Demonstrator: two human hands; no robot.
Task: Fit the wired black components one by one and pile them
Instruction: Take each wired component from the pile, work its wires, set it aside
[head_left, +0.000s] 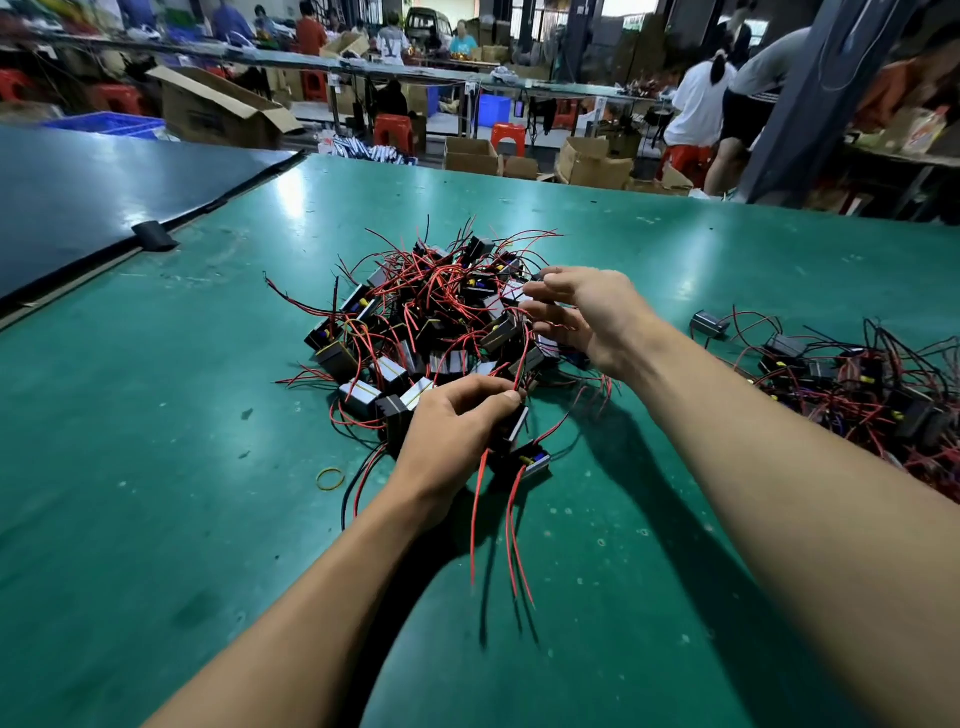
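Nearest me, my two bare forearms reach out over the scuffed green table top (675, 545), and long red wire leads (511, 535) trail back towards me from what I hold. Just left of them a small yellow rubber band (331, 478) lies flat on the green. My left hand (457, 431) is curled tight around a black box-shaped component with a grey face (518, 428), thumb and fingertips pinching at its top; a second black piece with yellow and blue parts (531, 462) sits just under it, touching. Directly beyond is the main heap of black wired components (431, 322), a tangle of red and black leads that hides most of the boxes. My right hand (587, 317) hovers at the heap's right edge with fingers spread and bent among the wires; I cannot tell whether it grips anything. Well apart to the right lies a second tangled heap (857, 384), with one lone black component (710, 325) beside it. At far left runs a dark panel (78, 197); behind stand cardboard boxes (592, 163), red stools (393, 132) and people at benches.
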